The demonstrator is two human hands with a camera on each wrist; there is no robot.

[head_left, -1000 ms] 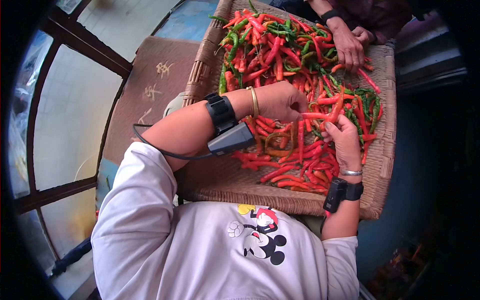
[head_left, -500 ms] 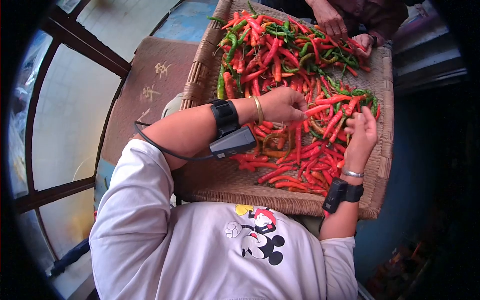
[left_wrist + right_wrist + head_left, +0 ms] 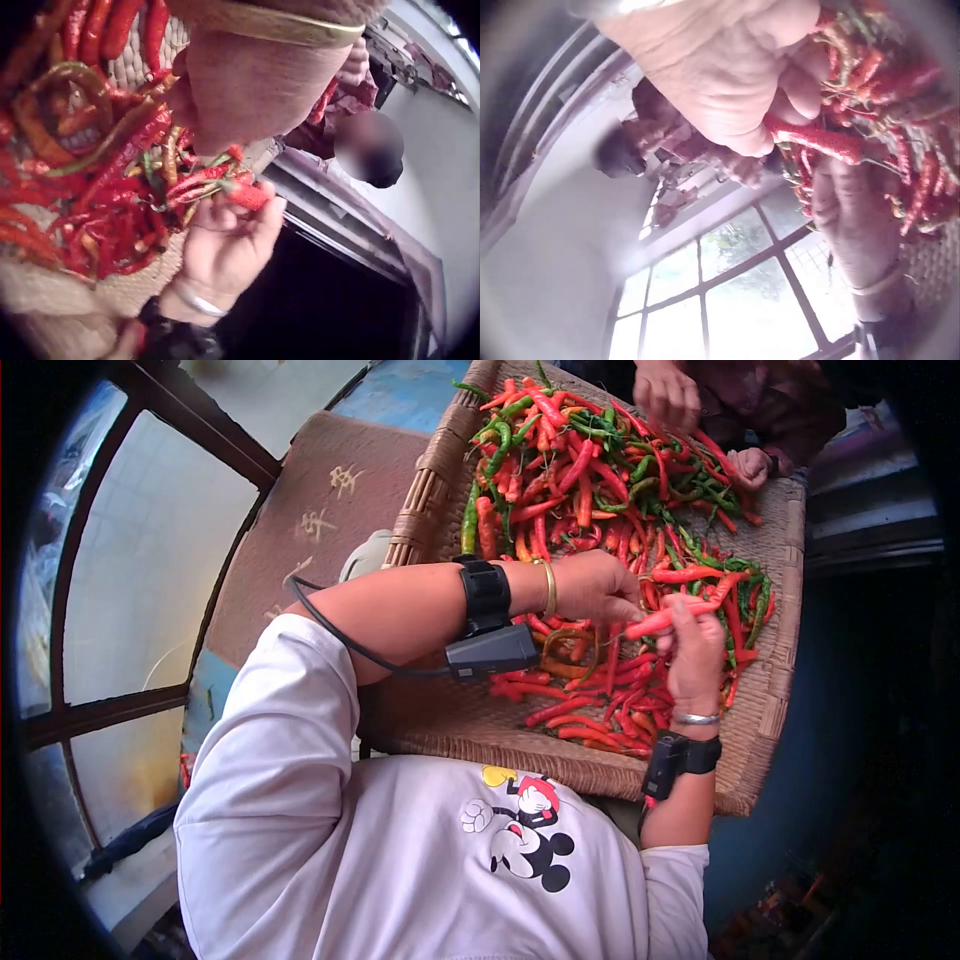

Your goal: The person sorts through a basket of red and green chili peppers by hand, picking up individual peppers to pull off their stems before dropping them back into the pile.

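Observation:
A wide woven tray (image 3: 470,735) on my lap holds a heap of red and green chilies (image 3: 590,470). My right hand (image 3: 690,645) grips one red chili (image 3: 655,622) just above the heap. My left hand (image 3: 605,590) meets it from the left, and its fingertips pinch the chili's near end. In the left wrist view the right hand (image 3: 225,247) curls round the red chili (image 3: 244,196). Seen from the right wrist, the chili (image 3: 817,139) juts out of the right palm (image 3: 727,75) toward the left hand (image 3: 855,217).
Another person's hands (image 3: 665,395) (image 3: 752,465) work among the chilies at the tray's far edge. A brown mat with pale characters (image 3: 320,520) lies left of the tray, beside a dark window frame (image 3: 150,700). Right of the tray the floor is dark.
Half a second ago my right hand was spread open over the heap. It now grips a red chili and has brought it to my left fingertips. The other person's hands shifted along the far edge.

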